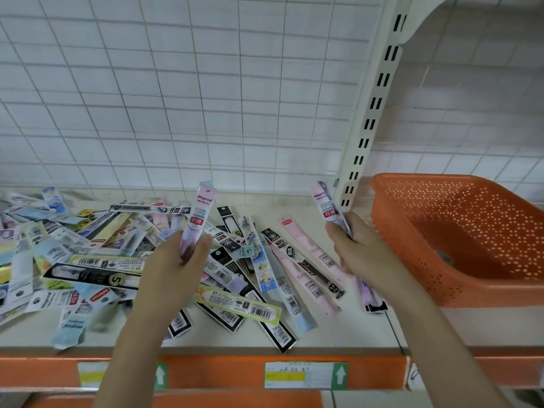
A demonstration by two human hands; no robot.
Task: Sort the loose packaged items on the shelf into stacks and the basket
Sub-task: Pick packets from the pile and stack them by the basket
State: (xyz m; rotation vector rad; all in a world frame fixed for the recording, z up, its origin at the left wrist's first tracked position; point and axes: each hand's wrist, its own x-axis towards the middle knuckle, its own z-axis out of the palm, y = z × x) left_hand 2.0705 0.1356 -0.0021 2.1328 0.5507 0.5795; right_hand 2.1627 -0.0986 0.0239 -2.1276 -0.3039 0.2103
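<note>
head view: hands [173, 260] gripping packets [197, 219]

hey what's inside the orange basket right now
The basket looks nearly empty: bare perforated floor, with one small dark spot near the front that is too blurred to identify. The near wall hides the front strip of the floor, so anything lying there cannot be seen.

Your right hand [357, 248] hides its packets' [329, 206] middles, perhaps several; the basket [459, 231] runs off frame
</note>
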